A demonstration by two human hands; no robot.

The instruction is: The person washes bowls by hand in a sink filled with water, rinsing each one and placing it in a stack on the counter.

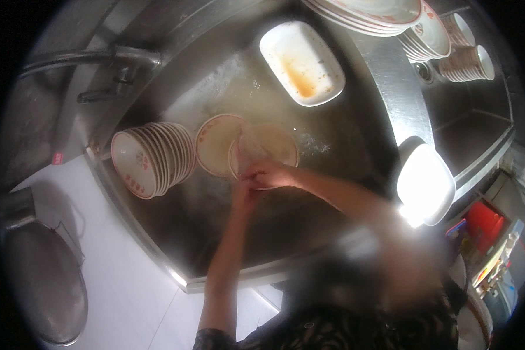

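Observation:
My left hand (247, 177) and my right hand (271, 173) meet at the near rim of a pale patterned bowl (284, 144) in a metal sink. Blur hides the left fingers and how far they grip the bowl; the right fingers are curled at its rim. Directly left of it lies another bowl with a red rim (216, 146), in cloudy water. A row of nested patterned bowls (133, 164) leans on its side at the sink's left. Farther back, a white rectangular dish (295, 65) holds brown residue.
A metal ledge (389, 83) divides this sink from a second basin (459, 113). Stacked plates (367, 13), bowls (431, 39) and cups (468, 63) stand by it. A brightly lit white dish (426, 183) rests at the right edge. A faucet (135, 57) is at back left.

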